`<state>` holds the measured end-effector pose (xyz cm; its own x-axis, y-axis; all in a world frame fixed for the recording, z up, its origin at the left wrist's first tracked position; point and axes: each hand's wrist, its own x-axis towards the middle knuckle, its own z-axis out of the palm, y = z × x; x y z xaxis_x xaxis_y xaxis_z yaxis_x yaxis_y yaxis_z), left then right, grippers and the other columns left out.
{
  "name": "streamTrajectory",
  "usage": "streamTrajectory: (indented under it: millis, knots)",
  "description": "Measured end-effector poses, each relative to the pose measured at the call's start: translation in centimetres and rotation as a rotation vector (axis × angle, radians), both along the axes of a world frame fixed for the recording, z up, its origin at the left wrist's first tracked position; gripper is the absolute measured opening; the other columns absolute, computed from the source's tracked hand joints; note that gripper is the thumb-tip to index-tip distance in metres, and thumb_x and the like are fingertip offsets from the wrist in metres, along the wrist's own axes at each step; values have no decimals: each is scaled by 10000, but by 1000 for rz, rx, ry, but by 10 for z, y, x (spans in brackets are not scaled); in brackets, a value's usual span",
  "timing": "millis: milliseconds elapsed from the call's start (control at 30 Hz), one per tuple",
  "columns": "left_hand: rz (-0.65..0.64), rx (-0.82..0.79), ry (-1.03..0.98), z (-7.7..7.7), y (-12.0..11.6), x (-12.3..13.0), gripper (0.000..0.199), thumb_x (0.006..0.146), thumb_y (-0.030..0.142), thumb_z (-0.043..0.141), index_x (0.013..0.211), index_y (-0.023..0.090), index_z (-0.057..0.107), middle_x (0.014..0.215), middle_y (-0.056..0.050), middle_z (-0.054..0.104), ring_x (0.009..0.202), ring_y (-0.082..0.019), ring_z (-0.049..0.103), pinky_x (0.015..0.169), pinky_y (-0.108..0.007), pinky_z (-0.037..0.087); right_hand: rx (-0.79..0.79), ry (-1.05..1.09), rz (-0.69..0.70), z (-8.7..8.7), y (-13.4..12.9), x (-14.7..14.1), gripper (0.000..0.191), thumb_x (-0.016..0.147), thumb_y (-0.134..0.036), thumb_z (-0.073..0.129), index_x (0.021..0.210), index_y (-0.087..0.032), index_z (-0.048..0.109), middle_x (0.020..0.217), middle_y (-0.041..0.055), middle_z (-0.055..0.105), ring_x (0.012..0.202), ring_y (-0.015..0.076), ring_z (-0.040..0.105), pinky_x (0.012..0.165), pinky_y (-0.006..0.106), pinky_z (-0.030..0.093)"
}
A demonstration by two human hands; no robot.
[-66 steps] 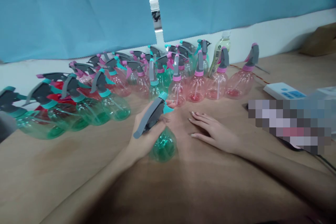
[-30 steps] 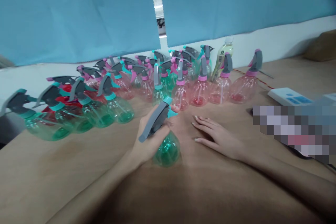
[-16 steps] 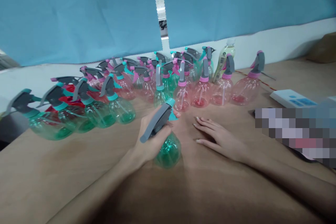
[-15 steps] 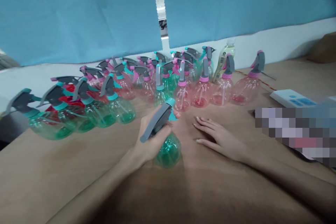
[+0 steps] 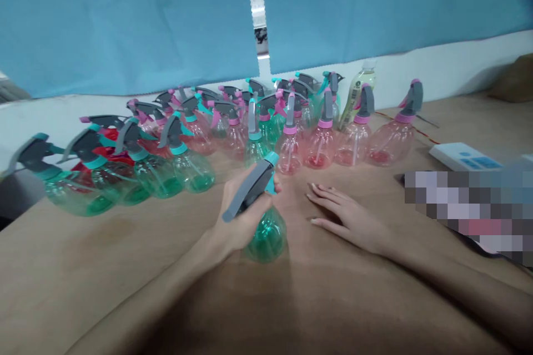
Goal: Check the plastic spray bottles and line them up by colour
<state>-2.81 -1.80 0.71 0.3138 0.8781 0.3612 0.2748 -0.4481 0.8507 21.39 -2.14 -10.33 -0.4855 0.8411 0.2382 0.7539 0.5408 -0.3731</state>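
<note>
My left hand (image 5: 241, 216) is wrapped round the neck of a green spray bottle (image 5: 267, 236) with a grey and turquoise trigger head. The bottle stands in front of me, its head turned away to the upper right; some fingers are hidden behind it. Flat on the wooden table (image 5: 333, 299), my right hand (image 5: 347, 216) rests with fingers stretched out, just right of the bottle and apart from it. Behind both hands are pink spray bottles (image 5: 320, 147) in a row, and to the left a row of green spray bottles (image 5: 194, 169).
More spray bottles crowd the back, near a labelled drink bottle (image 5: 358, 91). A red object (image 5: 110, 155) lies behind the left row. At right are a white device with blue buttons (image 5: 464, 156), a pixelated item (image 5: 466, 211) and thin wires (image 5: 425, 134). Blue sheeting (image 5: 145, 22) covers the wall.
The view has shifted very slightly. My left hand still grips the green spray bottle, and my right hand stays flat in the same place.
</note>
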Motion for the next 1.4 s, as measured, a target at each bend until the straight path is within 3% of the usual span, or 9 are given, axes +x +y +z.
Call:
streamTrajectory:
  millis: [167, 267, 500, 900, 1400]
  knots:
    - [26, -27, -12, -3, 1, -1, 64, 722, 185, 528, 776, 208, 555, 655, 25, 509, 592, -136, 486, 610, -285, 437, 6, 7, 6, -1, 0, 0, 580, 906, -535, 419, 1380, -202, 433, 1472, 75, 366, 1368, 246, 306, 1121, 488, 268]
    - [93, -39, -14, -4, -1, 1, 57, 723, 190, 539, 722, 215, 488, 593, 51, 432, 531, -117, 431, 603, -286, 439, 3, -9, 3, -1, 0, 0, 592, 906, -542, 411, 1379, -185, 435, 1480, 78, 351, 1374, 240, 293, 1128, 475, 257]
    - [165, -3, 28, -7, -3, 3, 50, 728, 152, 527, 722, 201, 521, 633, 30, 497, 591, -131, 488, 645, -303, 471, 16, 13, 9, -2, 1, 1, 579, 907, -532, 418, 1378, -196, 435, 1475, 78, 359, 1369, 243, 305, 1120, 485, 271]
    - [123, 1, 4, -6, -2, 3, 118, 735, 142, 528, 829, 199, 569, 649, 43, 504, 559, -114, 449, 680, -311, 468, 30, 6, 8, -4, 1, 1, 586, 906, -534, 418, 1382, -192, 429, 1477, 76, 357, 1372, 236, 300, 1126, 474, 262]
    - [127, -27, -1, -8, -2, 3, 68, 735, 151, 529, 729, 206, 491, 620, 37, 464, 588, -131, 462, 629, -305, 464, 12, 12, 4, -2, 1, 0, 587, 903, -537, 421, 1375, -189, 440, 1480, 75, 352, 1370, 246, 301, 1123, 481, 264]
